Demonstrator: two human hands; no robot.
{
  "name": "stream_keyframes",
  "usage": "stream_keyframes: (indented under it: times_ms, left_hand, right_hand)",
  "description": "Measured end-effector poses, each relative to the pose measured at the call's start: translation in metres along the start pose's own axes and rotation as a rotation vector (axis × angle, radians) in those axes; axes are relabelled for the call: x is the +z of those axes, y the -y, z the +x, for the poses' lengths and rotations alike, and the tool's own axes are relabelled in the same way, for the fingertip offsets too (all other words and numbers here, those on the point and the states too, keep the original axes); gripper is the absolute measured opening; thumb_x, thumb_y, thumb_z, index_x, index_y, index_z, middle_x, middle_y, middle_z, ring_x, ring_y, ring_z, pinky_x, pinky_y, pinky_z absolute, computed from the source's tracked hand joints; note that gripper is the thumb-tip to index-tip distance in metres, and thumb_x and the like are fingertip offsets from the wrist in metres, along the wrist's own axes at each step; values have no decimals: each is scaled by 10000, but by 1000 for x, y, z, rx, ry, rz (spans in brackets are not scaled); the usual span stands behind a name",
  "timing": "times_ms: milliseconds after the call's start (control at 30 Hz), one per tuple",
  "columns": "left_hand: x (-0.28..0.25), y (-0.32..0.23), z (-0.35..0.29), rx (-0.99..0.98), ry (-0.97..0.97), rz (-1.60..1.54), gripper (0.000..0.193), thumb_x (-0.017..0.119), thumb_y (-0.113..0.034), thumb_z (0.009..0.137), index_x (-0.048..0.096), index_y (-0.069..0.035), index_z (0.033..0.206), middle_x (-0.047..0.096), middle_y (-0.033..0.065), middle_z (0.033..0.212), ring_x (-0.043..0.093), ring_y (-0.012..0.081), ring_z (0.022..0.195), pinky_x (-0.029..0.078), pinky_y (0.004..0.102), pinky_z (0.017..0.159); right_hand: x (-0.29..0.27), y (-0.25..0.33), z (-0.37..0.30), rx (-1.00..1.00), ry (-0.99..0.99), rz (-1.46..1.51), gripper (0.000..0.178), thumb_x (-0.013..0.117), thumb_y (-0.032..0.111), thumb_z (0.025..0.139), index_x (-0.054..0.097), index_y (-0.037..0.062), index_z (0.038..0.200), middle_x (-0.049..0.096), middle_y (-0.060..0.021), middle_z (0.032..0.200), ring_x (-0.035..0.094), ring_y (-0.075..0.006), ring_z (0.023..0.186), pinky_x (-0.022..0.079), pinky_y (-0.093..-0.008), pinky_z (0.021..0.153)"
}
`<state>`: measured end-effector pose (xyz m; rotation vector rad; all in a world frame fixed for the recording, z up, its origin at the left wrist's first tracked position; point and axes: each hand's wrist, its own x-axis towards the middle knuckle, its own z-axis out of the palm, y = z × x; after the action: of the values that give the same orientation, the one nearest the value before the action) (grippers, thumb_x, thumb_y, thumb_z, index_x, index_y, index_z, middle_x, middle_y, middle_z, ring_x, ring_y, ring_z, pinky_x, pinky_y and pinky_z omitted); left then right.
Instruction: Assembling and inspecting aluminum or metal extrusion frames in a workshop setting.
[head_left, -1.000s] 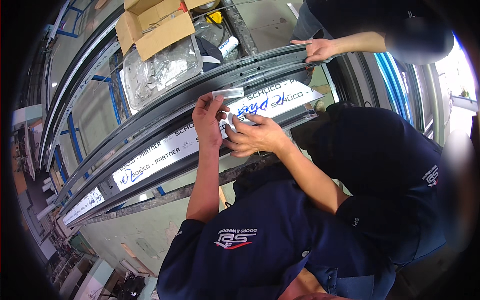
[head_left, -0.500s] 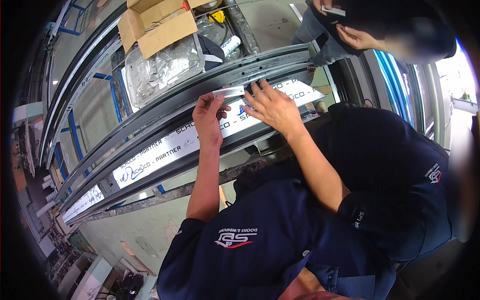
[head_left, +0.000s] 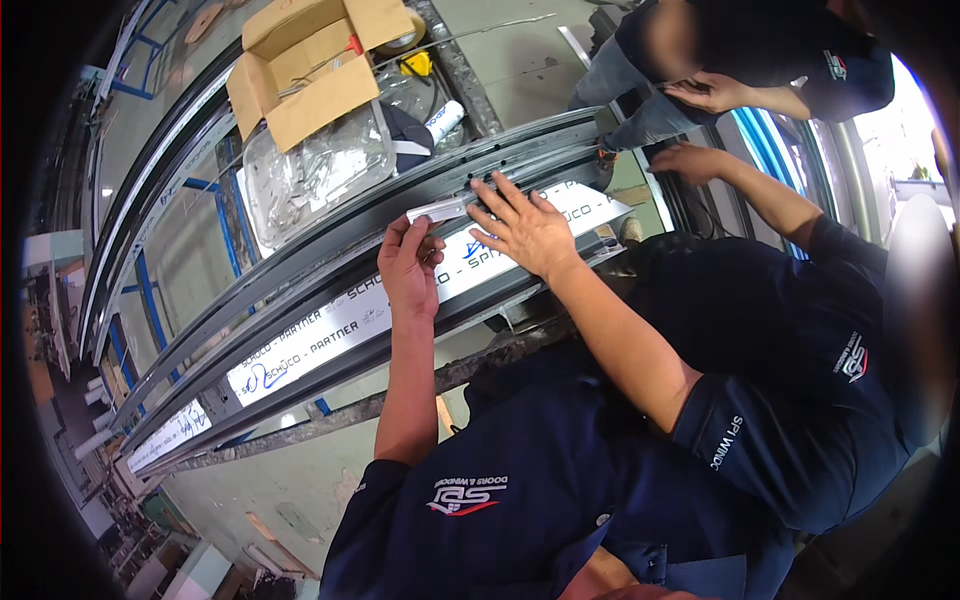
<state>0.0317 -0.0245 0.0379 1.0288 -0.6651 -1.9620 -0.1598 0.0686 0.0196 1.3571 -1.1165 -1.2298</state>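
Note:
My left hand (head_left: 408,268) pinches a short silver metal piece (head_left: 437,211) between thumb and fingers. It holds the piece above a long dark grey metal profile (head_left: 330,262). Close to the piece's right end, my right hand (head_left: 528,234) is open with its fingers spread, reaching over the profile. Its fingertips are near small dark holes in the profile's upper face; whether they touch it I cannot tell. White printed protective film (head_left: 310,345) with blue pen marks runs along the profile below both hands.
Beyond the profile, an open cardboard box (head_left: 335,97) rests on a clear plastic tub (head_left: 300,190) of small metal pieces. A yellow tape measure (head_left: 416,63) and a white tube (head_left: 444,120) lie nearby. Co-workers' hands (head_left: 712,92) and a reaching arm (head_left: 770,195) are at the right.
The metal piece and my left hand sit slightly lower and further left in the picture. My right hand's fingers have spread wider. A co-worker's arm now reaches in at the right.

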Motion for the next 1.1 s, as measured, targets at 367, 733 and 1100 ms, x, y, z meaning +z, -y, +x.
stream_keyframes:
  times_ms: [367,733,1100]
  left_hand:
    - [8,7,3,-32,28,-20,166,707,-121,954,624,-88,1094,736,83,943,637,109,664,487,217,543]
    - [-3,7,-2,-28,-3,-39,147,695,-105,955,621,-92,1081,740,91,922,645,112,667,498,219,540]
    - [-15,5,-3,-41,-62,-57,172,713,-107,942,612,-86,1080,738,102,924,642,111,663,498,212,549]
  right_hand:
    - [13,33,10,502,88,-1404,751,643,377,880,329,154,1525,236,-114,1653,140,-251,1548,50,-471,1271]
    - [0,13,3,-23,39,-276,684,436,409,1022,166,238,1627,84,-50,1714,125,-284,1555,19,-502,1255]
    - [0,5,1,-72,0,-471,697,419,429,1005,161,258,1629,64,-38,1720,82,-311,1567,6,-521,1250]
